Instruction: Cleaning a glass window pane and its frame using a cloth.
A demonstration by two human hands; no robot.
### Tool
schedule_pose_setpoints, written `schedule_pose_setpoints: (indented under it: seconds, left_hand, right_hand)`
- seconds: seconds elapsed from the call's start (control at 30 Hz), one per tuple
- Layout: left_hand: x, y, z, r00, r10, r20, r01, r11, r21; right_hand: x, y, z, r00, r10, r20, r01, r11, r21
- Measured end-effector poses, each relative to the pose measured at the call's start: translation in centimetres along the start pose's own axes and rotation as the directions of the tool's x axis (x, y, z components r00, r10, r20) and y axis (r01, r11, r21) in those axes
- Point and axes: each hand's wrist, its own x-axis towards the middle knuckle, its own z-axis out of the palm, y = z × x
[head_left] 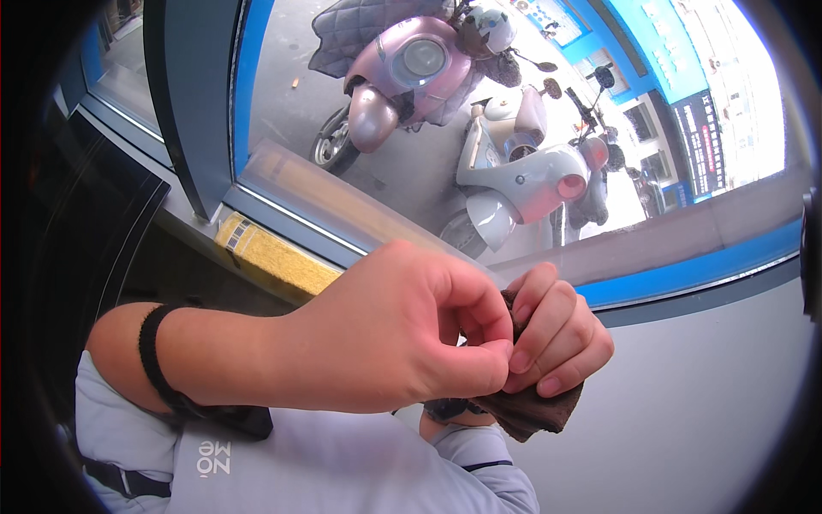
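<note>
My left hand (432, 330) is in the centre, fingers curled into a pinch with the thumb against the index finger; whatever is between them is too hidden to name. A black strap circles that forearm. Just to its right, my right hand (552, 334) has its fingers bent over a crumpled brown cloth (535, 413), which hangs below the fingertips. The two hands meet at the cloth, and the left one hides much of the right hand and wrist.
Beyond the hands is a glass window with a blue frame (685, 278). A yellow rough-surfaced block (270, 257) lies along the sill. Outside stand a pink scooter (377, 111) and a white scooter (522, 184). A dark panel (94, 214) is at left, a pale surface (685, 403) at right.
</note>
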Motion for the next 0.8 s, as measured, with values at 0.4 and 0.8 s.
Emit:
schedule_pose_setpoints:
  seconds: [0.4,0.8]
  left_hand:
    - [-0.4,-0.1,0.1,0.999,0.031,-0.028,-0.031,0.999,0.027]
    - [0.0,-3.8,-6.5,0.898,0.372,-0.236,-0.137,0.746,0.652]
  right_hand:
    - [-0.8,1.2,0.5,0.995,0.058,-0.075,-0.033,0.952,0.304]
    - [-4.4,-1.3,-1.4,0.163,0.918,-0.361,-0.959,0.233,0.161]
